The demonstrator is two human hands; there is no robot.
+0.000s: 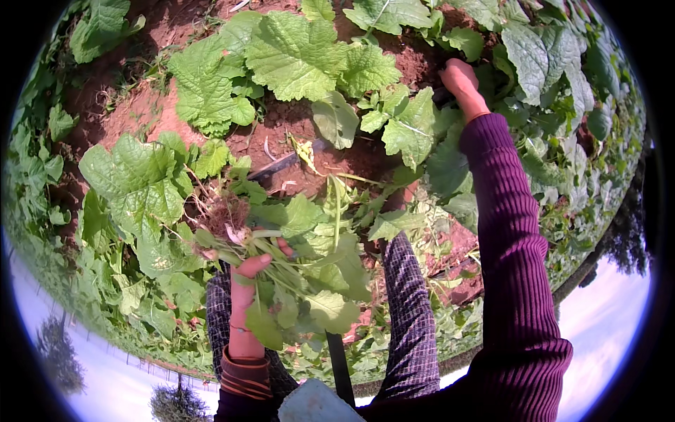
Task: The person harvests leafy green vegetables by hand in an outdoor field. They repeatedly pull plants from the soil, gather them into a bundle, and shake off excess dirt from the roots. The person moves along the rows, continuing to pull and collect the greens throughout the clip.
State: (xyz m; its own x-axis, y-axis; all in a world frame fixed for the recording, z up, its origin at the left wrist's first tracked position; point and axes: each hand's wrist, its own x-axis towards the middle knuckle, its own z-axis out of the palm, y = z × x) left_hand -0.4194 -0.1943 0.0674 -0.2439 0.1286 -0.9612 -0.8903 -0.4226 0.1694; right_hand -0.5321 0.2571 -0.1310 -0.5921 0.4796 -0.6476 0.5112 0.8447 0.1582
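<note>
My left hand (258, 264) is closed around a bunch of uprooted leafy plants (329, 269). Their tangled brown roots (227, 213) stick out on the far left side, beside a small pale pinkish root base (238, 233). The leaves of the bunch spread rightward in front of my knees. At the upper right, my right hand (460, 79) reaches down to the soil between broad-leaved green plants (527, 58). Its fingers are curled under and their tips are hidden, so what they hold cannot be made out.
A black drip irrigation line (279, 164) runs across the reddish soil (285, 124). Large rough-leaved plants (295, 55) grow ahead, with more (132, 184) at the left. My legs in checked trousers (408, 316) stand below, and a dark strap (339, 369) hangs between them.
</note>
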